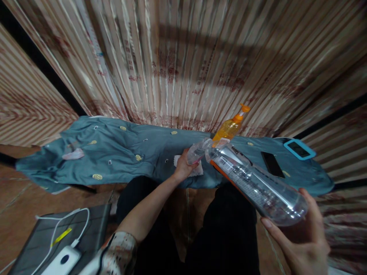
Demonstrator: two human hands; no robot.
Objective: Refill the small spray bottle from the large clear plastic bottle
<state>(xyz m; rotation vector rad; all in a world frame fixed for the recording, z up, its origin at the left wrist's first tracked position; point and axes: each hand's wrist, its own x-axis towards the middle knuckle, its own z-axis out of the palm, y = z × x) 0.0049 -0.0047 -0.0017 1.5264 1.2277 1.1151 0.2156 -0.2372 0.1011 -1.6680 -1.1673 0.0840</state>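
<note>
Now, right hand [304,244] grips clear bottle [255,181] near base, mouth beside small container [197,151] gripped by left hand [183,167]; neither set down, any flow unclear.

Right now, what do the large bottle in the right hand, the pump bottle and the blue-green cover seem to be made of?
Large bottle: probably clear, glossy plastic; it is see-through with sharp highlights.
Pump bottle: likely shiny translucent plastic; whether the amber is tint or contents, I can't tell.
Blue-green cover: matte fabric, judging by its soft creases; fibre unclear.
</note>
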